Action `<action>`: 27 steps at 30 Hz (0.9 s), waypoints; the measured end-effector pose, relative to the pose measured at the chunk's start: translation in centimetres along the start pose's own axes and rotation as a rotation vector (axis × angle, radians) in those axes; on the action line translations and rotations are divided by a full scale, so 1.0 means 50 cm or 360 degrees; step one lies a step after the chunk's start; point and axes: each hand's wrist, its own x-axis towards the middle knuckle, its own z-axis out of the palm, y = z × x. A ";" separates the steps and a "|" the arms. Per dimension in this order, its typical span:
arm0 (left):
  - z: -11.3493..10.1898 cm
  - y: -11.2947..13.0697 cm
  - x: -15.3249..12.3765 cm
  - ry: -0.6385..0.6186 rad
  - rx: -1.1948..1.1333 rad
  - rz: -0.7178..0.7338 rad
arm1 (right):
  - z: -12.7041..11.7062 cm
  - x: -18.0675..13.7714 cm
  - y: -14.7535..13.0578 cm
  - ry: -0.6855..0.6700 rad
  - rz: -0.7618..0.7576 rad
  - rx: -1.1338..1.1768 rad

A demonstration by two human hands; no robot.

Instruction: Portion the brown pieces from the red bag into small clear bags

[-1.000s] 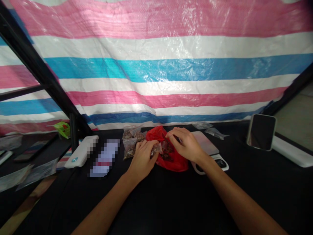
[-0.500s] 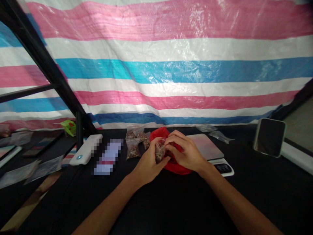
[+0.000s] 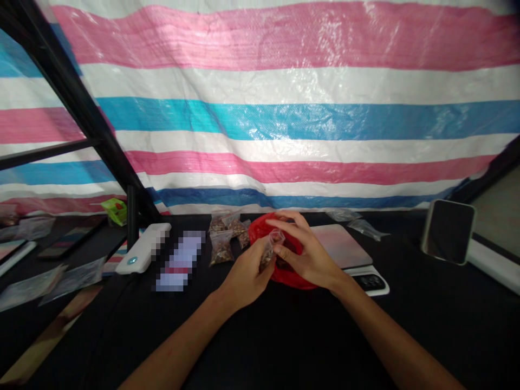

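Note:
My left hand (image 3: 246,276) is wrapped round a small clear plastic bag (image 3: 268,252) with brown bits inside, its mouth upward and spread open. My right hand (image 3: 311,254) is just to the right of that mouth, fingers stretched and apart, the thumb tip close to the bag's rim; whether it touches cannot be made out. Beneath and behind both hands lies a red plastic bag (image 3: 294,280), opened out, with dark contents partly covered by the right hand. Several filled small clear bags (image 3: 222,248) stand in a group left of the red bag.
A kitchen scale (image 3: 343,246) with a silvery plate sits right of the red bag. Beyond it are empty clear bags (image 3: 368,228), and a phone-like device (image 3: 449,231) stands far right. Left are a white power bank (image 3: 142,254), a blurred-out flat item (image 3: 181,262) and a black frame post (image 3: 132,216).
My right fingers have come away from the small bag's top and spread apart. The bag's mouth now shows as an open ring. My left hand keeps its hold.

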 end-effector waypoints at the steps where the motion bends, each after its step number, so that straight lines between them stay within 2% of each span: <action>1: 0.001 -0.003 0.000 0.0017 -0.0009 -0.0010 | -0.002 0.000 0.000 0.0016 0.0011 0.0036; 5: 0.002 -0.015 0.000 0.0105 -0.0051 -0.0083 | -0.005 0.002 0.002 0.0013 0.0009 0.0178; 11: -0.001 -0.012 0.000 0.0083 0.0069 0.0040 | 0.021 0.000 0.009 -0.0028 0.0109 0.0432; 15: -0.002 -0.005 -0.003 0.0060 0.0177 0.0107 | 0.022 0.006 0.009 0.0123 0.0286 0.0821; 19: -0.005 -0.011 -0.010 0.0155 0.0214 0.0161 | -0.025 0.017 0.018 0.0415 0.0399 0.0991; 21: -0.007 -0.015 -0.012 0.0217 0.0196 0.0190 | -0.063 0.017 0.032 0.0560 0.0417 0.0881; 23: -0.009 -0.016 -0.014 0.0257 0.0185 0.0205 | -0.104 0.010 0.051 0.0523 0.0417 0.0573; 24: -0.009 -0.017 -0.014 0.0275 0.0183 0.0205 | -0.122 0.004 0.062 0.0414 0.0444 0.0345; 27: -0.009 -0.017 -0.013 0.0313 0.0168 0.0182 | -0.162 -0.013 0.087 -0.0155 0.0633 -0.0367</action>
